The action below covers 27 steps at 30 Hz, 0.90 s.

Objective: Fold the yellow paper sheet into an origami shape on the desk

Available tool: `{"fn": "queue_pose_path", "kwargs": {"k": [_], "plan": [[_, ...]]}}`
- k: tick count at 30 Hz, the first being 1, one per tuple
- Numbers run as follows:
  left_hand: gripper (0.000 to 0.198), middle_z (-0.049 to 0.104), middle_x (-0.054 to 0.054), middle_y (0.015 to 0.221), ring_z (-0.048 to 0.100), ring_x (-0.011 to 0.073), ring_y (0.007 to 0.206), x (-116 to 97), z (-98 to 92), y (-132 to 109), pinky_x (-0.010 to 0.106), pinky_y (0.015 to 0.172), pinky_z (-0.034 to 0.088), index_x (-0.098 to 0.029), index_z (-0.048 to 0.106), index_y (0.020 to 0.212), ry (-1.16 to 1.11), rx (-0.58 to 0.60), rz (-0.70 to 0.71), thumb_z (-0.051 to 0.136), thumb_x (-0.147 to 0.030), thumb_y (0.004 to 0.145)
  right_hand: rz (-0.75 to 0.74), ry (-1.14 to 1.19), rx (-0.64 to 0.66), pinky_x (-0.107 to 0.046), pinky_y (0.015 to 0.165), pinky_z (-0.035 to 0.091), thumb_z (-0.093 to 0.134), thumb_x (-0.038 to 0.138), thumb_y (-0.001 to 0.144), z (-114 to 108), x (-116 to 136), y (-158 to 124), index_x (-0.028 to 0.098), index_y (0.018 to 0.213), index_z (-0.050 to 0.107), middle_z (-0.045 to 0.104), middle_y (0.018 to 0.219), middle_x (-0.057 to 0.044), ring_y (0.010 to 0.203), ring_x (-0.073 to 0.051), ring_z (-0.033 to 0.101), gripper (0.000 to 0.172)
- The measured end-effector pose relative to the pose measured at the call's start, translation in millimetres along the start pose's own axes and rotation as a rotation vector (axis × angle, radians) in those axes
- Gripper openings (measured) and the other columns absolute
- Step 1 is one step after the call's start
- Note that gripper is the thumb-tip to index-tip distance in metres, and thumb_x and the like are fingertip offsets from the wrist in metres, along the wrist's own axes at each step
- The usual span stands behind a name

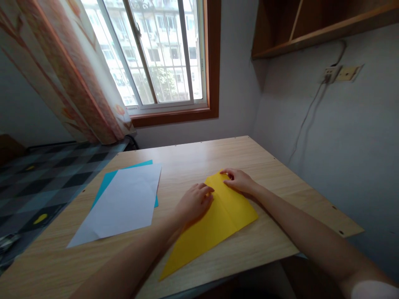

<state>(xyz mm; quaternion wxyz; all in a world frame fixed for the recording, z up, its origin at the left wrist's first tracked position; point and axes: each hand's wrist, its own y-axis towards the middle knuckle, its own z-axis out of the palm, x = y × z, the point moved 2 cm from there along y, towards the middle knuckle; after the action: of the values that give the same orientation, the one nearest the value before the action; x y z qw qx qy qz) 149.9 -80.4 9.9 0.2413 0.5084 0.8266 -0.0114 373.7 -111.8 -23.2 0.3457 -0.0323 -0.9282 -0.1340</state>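
Note:
A folded sheet of yellow paper (226, 214) lies slantwise on the wooden table, a crease running lengthwise down it. My left hand (195, 201) rests on its left part, fingers loosely bent and slightly apart, with nothing seen between them. At the far right edge, my right hand (238, 179) has its index finger on the top corner and its thumb on the paper, taking hold of that edge. The other fingers of the right hand are partly hidden. My left hand and forearm cover part of the paper's left edge.
Left of the yellow paper, a white sheet (127, 201) overlaps a blue sheet (143, 163) on the table (187, 162). A checkered bed (59, 174) adjoins the table's left side. Beyond are a curtain (71, 74) and window; a wall shelf (324, 31) and wall socket (332, 74) are at right.

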Motion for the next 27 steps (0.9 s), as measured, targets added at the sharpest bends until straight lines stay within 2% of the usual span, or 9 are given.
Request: {"fn": "queue_pose_path", "kwargs": {"k": [2, 8, 12, 14, 18, 22, 27], "plan": [[0.025, 0.065, 0.009, 0.104, 0.060, 0.0238, 0.094, -1, 6.3, -1, 0.038, 0.087, 0.047, -0.022, 0.068, 0.099, 0.022, -0.049, 0.010, 0.044, -0.024, 0.091, -0.024, 0.025, 0.027, -0.024, 0.059, 0.035, 0.061, 0.024, 0.073, 0, 2, -1, 0.024, 0.108, 0.068, 0.061, 0.077, 0.001, 0.067, -0.015, 0.054, 0.035], [0.022, 0.061, 0.009, 0.098, 0.057, 0.0227, 0.091, 3, 9.4, -5, 0.037, 0.083, 0.047, -0.020, 0.063, 0.090, 0.190, -0.059, 0.051, 0.041, -0.020, 0.093, -0.045, 0.009, 0.098, -0.022, 0.056, 0.033, 0.065, 0.025, 0.071, 0, 7, -3, 0.020, 0.095, 0.067, 0.057, 0.071, 0.002, 0.065, -0.013, 0.051, 0.025], [0.018, 0.061, 0.008, 0.115, 0.052, 0.0250, 0.104, 9, 6.4, -5, 0.042, 0.093, 0.044, -0.020, 0.059, 0.100, 0.325, -0.132, 0.063, 0.042, -0.020, 0.094, -0.034, -0.012, 0.123, -0.022, 0.057, 0.032, 0.065, 0.024, 0.071, -1, 9, -4, 0.020, 0.094, 0.067, 0.057, 0.072, 0.002, 0.065, -0.013, 0.052, 0.024], [0.018, 0.060, 0.008, 0.121, 0.052, 0.0247, 0.107, 11, 6.7, -4, 0.043, 0.096, 0.043, -0.020, 0.058, 0.102, 0.341, -0.112, 0.074, 0.041, -0.020, 0.094, -0.033, -0.023, 0.128, -0.023, 0.057, 0.032, 0.065, 0.024, 0.071, -1, 11, -5, 0.020, 0.094, 0.067, 0.058, 0.072, 0.002, 0.065, -0.013, 0.052, 0.024], [0.021, 0.063, 0.009, 0.114, 0.053, 0.0235, 0.107, 12, 8.3, -5, 0.041, 0.096, 0.043, -0.019, 0.056, 0.103, 0.348, -0.038, 0.092, 0.037, -0.022, 0.096, -0.021, -0.023, 0.107, -0.023, 0.058, 0.033, 0.065, 0.024, 0.071, -2, 12, -6, 0.020, 0.094, 0.066, 0.061, 0.075, 0.001, 0.068, -0.014, 0.054, 0.024], [0.020, 0.061, 0.010, 0.118, 0.052, 0.0245, 0.112, 9, 8.2, -8, 0.042, 0.099, 0.042, -0.019, 0.056, 0.105, 0.358, -0.027, 0.101, 0.039, -0.024, 0.096, -0.001, 0.001, 0.057, -0.023, 0.059, 0.034, 0.063, 0.029, 0.076, -3, 14, -6, 0.020, 0.096, 0.066, 0.065, 0.081, -0.001, 0.070, -0.014, 0.055, 0.022], [0.022, 0.058, 0.011, 0.128, 0.050, 0.0254, 0.118, 9, 10.0, -9, 0.044, 0.102, 0.041, -0.018, 0.056, 0.108, 0.388, -0.033, 0.096, 0.040, -0.025, 0.095, 0.042, -0.050, -0.067, -0.023, 0.058, 0.032, 0.056, 0.032, 0.084, 2, 19, -4, 0.021, 0.090, 0.064, 0.066, 0.078, 0.000, 0.068, -0.013, 0.056, 0.015]]}}
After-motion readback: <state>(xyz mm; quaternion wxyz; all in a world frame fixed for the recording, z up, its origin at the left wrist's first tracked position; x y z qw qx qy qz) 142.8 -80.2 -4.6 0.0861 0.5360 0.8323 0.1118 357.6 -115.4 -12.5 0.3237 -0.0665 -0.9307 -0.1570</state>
